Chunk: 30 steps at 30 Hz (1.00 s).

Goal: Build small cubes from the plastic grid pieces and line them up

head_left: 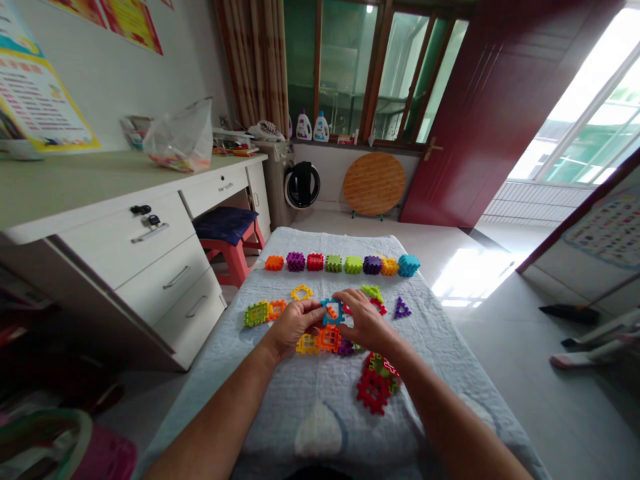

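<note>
A blue square interlocking tile (327, 311) with an open middle is held just above the cloth. My left hand (294, 328) pinches its left edge between thumb and fingers. Closed around the right side of the same tile is my right hand (366, 321). Close below lie an orange window tile (329, 339), a yellow tile (307, 344) and a partly covered purple tile (345, 347). Green-and-orange pieces, including a green tile (257, 313), rest to the left. A red tile (374, 392) tops a small pile near my right forearm.
A row of coloured blocks, among them a red block (315, 262), stretches across the far end of the cloth-covered surface (240, 380). A purple triangle (402, 308) and a yellow ring-like piece (301, 292) lie nearer. A white desk (150, 247) stands left, with a stool (227, 230) beside it.
</note>
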Each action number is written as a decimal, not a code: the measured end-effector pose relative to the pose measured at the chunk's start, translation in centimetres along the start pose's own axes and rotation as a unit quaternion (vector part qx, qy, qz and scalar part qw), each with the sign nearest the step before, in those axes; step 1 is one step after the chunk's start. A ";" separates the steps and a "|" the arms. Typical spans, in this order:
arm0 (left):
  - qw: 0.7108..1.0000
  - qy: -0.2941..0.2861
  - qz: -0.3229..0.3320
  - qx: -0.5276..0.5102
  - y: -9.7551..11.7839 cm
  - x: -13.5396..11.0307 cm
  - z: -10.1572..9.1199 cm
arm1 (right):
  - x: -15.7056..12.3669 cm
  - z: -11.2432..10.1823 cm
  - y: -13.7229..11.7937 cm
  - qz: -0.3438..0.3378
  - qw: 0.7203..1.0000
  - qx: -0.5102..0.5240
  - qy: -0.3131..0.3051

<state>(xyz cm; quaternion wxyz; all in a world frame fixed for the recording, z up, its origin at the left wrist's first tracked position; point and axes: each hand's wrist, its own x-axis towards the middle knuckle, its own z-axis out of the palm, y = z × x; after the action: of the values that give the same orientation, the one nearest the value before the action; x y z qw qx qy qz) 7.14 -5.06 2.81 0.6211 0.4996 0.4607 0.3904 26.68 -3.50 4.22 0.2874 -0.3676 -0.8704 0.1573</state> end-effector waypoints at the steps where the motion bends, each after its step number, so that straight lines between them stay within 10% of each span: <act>1: 1.000 0.005 -0.004 -0.017 -0.1 0.0 0.0 | 0.0 0.1 0.0 -0.002 1.000 -0.007 -0.003; 22: 0.998 0.043 0.047 -0.013 -1.0 0.4 -0.1 | 1.7 0.8 -2.7 0.020 0.979 -0.193 -0.062; 30: 0.989 0.105 0.105 0.010 -0.8 -0.1 -0.5 | 2.1 -6.3 8.1 0.104 0.978 -0.172 0.048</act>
<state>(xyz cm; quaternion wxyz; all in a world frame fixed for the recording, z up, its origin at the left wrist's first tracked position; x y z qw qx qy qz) 6.62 -5.22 1.97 0.5198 0.5075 0.4720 0.4994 33.81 3.96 6.01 0.2437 -0.5071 -0.8265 0.0166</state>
